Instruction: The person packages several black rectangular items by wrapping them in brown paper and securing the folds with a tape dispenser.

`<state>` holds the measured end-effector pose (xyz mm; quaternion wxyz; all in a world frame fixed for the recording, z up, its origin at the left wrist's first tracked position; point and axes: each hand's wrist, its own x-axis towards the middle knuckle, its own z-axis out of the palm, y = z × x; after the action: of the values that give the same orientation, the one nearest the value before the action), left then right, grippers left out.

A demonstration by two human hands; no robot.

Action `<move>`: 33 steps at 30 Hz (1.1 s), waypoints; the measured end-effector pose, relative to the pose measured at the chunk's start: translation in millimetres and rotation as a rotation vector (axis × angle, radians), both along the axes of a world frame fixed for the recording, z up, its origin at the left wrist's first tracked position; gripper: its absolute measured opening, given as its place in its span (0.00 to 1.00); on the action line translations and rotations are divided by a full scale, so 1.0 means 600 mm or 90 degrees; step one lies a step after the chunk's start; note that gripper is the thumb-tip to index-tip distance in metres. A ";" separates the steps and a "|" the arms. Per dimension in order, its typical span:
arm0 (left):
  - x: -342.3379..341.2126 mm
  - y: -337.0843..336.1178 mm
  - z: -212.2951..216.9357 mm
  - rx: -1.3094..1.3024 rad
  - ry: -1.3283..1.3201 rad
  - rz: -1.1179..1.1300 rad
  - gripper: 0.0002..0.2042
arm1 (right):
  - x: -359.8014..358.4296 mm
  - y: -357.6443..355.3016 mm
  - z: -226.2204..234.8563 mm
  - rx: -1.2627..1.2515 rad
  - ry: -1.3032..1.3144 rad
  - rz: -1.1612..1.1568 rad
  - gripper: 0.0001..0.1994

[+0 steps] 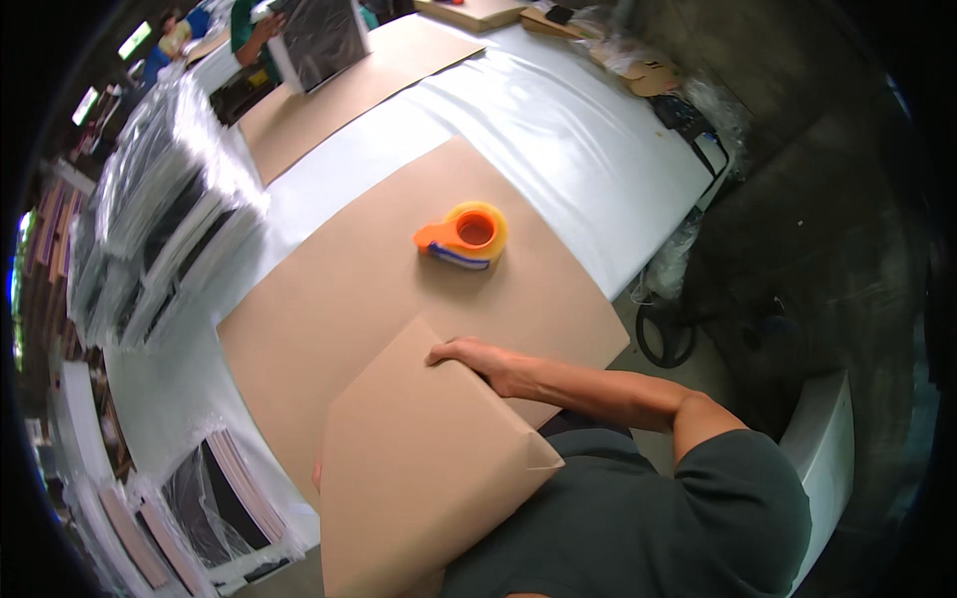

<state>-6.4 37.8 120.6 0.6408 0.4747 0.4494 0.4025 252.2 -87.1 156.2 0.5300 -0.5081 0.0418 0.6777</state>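
Note:
A flat, box-like package wrapped in brown paper (pixel 424 453) is tilted up against my body at the near edge of the table. My right hand (pixel 477 361) is closed over its upper right edge, thumb on the face towards me. Of my left hand (pixel 317 473) only a bit of the fingers shows at the package's left edge; the rest is hidden behind it. Beyond the package lies a large brown paper sheet (pixel 369 239). On that sheet rests an orange tape dispenser (pixel 461 236) with a roll of tape in it.
Plastic-wrapped flat panels (pixel 164 214) are stacked on the left of the white-covered table (pixel 588 149). More wrapped panels (pixel 224 493) stand at the near left. At the far side a co-worker's hand (pixel 261 30) holds a dark, white-edged panel (pixel 321 45) upright. Crumpled clear plastic (pixel 713 105) hangs at the far right edge.

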 end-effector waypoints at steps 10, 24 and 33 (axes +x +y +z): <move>0.264 -0.096 0.079 0.050 -0.003 -0.149 0.34 | 0.179 -0.044 0.091 0.345 -0.144 0.013 0.32; 0.794 -0.294 -0.046 -0.157 -0.067 -0.302 0.34 | 0.780 -0.388 -0.051 0.142 -0.659 -0.061 0.41; 1.038 -0.366 -0.228 0.013 -0.050 -0.304 0.43 | 1.027 -0.441 -0.137 -0.087 -0.911 0.246 0.40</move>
<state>616.4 -182.0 -16.2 0.7297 0.5581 0.2952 0.2624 868.1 -351.8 74.1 0.2665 -0.8553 -0.3619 0.2578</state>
